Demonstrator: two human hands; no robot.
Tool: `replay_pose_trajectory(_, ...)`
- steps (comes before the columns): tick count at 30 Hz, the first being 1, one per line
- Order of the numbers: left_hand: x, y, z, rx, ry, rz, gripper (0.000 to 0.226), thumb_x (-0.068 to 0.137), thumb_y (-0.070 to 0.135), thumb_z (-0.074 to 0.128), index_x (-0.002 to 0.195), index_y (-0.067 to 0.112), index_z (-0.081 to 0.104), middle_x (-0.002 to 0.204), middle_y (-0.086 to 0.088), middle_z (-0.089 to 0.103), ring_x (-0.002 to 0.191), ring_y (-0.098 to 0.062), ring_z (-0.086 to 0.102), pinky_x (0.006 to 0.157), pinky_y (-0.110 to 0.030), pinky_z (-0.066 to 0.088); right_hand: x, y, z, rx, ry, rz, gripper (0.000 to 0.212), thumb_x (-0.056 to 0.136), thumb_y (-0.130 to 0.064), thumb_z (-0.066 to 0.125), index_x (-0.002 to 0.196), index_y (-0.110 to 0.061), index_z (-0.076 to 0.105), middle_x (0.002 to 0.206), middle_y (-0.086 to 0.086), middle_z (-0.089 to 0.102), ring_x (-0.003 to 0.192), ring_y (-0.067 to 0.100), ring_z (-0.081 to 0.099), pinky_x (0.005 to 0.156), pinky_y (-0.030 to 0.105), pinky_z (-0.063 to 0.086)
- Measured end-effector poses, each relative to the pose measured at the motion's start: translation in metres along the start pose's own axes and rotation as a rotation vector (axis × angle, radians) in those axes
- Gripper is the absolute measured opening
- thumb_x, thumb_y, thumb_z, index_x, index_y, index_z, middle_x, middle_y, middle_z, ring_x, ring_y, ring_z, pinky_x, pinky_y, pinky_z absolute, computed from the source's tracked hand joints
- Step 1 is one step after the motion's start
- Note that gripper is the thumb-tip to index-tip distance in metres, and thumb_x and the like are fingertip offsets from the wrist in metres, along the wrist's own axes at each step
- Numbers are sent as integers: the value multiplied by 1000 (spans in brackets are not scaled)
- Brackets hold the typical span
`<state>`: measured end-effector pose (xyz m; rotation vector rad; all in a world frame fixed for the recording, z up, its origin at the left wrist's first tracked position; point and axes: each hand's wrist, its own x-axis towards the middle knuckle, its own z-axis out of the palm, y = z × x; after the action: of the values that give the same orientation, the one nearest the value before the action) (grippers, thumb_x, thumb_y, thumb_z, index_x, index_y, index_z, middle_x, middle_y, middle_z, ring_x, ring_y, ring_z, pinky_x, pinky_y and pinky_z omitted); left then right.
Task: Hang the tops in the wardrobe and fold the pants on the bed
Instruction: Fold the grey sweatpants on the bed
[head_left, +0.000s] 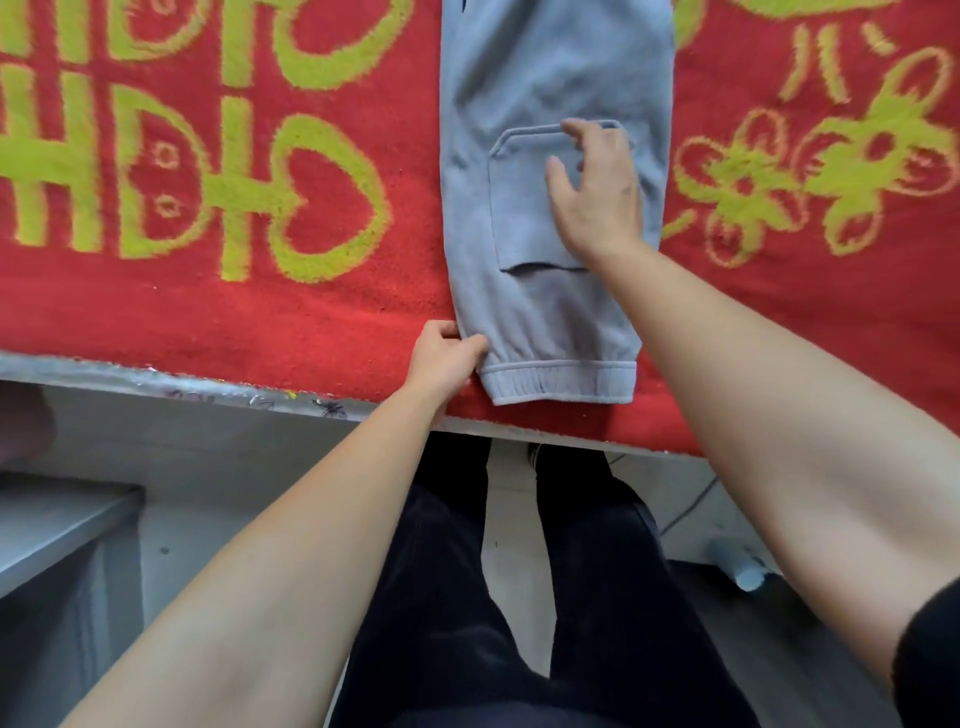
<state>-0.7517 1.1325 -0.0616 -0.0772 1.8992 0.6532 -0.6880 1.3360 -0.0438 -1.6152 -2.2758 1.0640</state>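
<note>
The grey pants (550, 67) lie flat on the red blanket (322, 301) w/ yellow-green hearts & flowers that covers the bed. The leg runs straight away from you & out of the top of the view. The ribbed cuff (561, 382) is the part closest to you, just inside the bed's near edge (208, 387). A patch pocket (524, 208) shows on the leg, approx. halfway up the visible length.

Your left hand (447, 356) is at the leg's left edge, just above the cuff. Its fingers are curled & the thumb (475, 344) is laid on top of the fabric, so it pinches the edge of the pants.

Your right hand (597, 197) rests on the pocket, palm down, w/ fingers spread & loosely bent & the tips at the pocket's far seam. It grips nothing.

Both forearms are bare, w/ a dark sleeve (930, 660) end at the right edge of the view.

Below the bed edge you see your own legs in dark trousers (447, 597), standing on a pale floor (511, 499). To your left stands a grey cabinet (57, 525). On the floor to your right lies a pale blue item (745, 571), poss. a bottle, too blurred to tell.
</note>
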Motion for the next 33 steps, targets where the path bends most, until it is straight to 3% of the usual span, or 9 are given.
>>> replay_pose_trajectory(3, 8, 19, 6, -91, 83, 41, 44, 75, 47, 68, 104, 17, 55, 104, 0, 67, 94, -16, 65, 90, -42, 55, -19, 35, -24, -117, 84, 289, 73, 88, -50, 59, 147, -14, 36, 142, 14, 41, 133, 30, 39, 110, 36, 28)
replay_pose_trajectory(6, 19, 35, 12, 11, 119, 119, 47, 84, 51, 65, 110, 15, 51, 115, -3, 63, 106, -21, 61, 96, -39, 49, -34, 63, -29, -94, -114, 552, 86, 84, -65, 58, 147, -13, 31, 148, 16, 38, 138, 36, 34, 112, 41, 28)
replay_pose_trajectory(8, 22, 38, 13, 158, 121, 204, 47, 90, 47, 61, 117, 9, 50, 121, -10, 62, 112, -28, 59, 99, -41, 46, -44, 78, -25, -72, -234, 543, 75, 87, -64, 56, 138, -10, 41, 141, 15, 49, 131, 36, 44, 105, 38, 35)
replay_pose_trajectory(11, 14, 31, 12, 227, 119, 277, 45, 94, 40, 58, 119, 4, 48, 123, -14, 61, 115, -31, 57, 98, -40, 45, -72, 91, -21, 79, -251, 543, 61, 91, -56, 59, 127, -7, 53, 132, 14, 58, 123, 33, 53, 99, 34, 40)
replay_pose_trajectory(14, -5, 14, 5, 291, 115, 260, 41, 95, 37, 58, 119, 5, 48, 122, -13, 61, 113, -30, 57, 94, -36, 45, -106, 94, -20, 154, -254, 555, 53, 91, -51, 62, 120, -7, 56, 125, 12, 62, 118, 31, 57, 98, 36, 43)
replay_pose_trajectory(18, -35, -17, -3, 351, 60, 181, 40, 96, 37, 57, 121, 7, 47, 124, -10, 60, 114, -29, 56, 93, -33, 43, -149, 97, -30, 143, -358, 589, 50, 93, -46, 62, 121, -6, 55, 127, 10, 61, 119, 27, 55, 90, 27, 38)
replay_pose_trajectory(25, -55, -44, -2, 404, 33, 64, 42, 95, 36, 58, 121, 5, 49, 125, -12, 59, 116, -30, 55, 92, -30, 43, -181, 104, -34, 144, -453, 685, 58, 87, -51, 66, 125, -9, 53, 129, 10, 60, 120, 29, 56, 102, 38, 44)
replay_pose_trajectory(28, -34, -22, -5, 487, 60, 49, 51, 90, 44, 59, 124, 8, 48, 122, -13, 59, 114, -33, 56, 95, -41, 46, -151, 102, -37, 67, -386, 638, 67, 86, -51, 67, 132, -8, 46, 134, 15, 55, 125, 34, 51, 102, 40, 42)
replay_pose_trajectory(33, 11, 72, -12, 531, 264, 326, 47, 92, 37, 58, 130, 11, 50, 124, -15, 56, 114, -31, 54, 95, -38, 41, -51, 72, -58, 48, -119, 509, 75, 90, -48, 62, 149, -11, 32, 145, 17, 42, 136, 32, 39, 110, 38, 32)
